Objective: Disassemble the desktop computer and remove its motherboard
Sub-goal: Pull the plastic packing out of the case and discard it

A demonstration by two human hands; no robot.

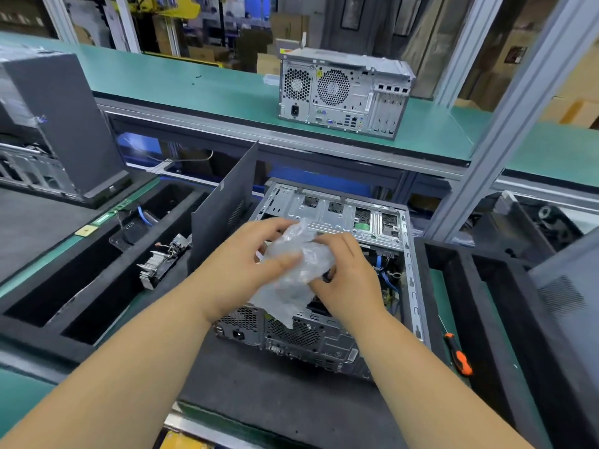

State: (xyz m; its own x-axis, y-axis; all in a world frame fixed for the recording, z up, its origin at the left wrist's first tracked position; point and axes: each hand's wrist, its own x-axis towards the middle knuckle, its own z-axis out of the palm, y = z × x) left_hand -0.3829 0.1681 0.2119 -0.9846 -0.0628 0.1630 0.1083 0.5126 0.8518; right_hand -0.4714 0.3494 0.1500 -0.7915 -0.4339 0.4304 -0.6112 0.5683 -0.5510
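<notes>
Both hands at frame centre, left hand (256,254) and right hand (346,280), clenched on one crumpled clear plastic bag (293,273). Directly beneath and beyond them: open computer case (327,209), long axis running toward upper frame; motherboard presumably inside, hidden, right hand nearer

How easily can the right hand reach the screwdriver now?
Probably not at once. The right hand and left hand both hold a plastic bag over the case. The screwdriver lies uncovered to the right, so the path looks free.
</notes>
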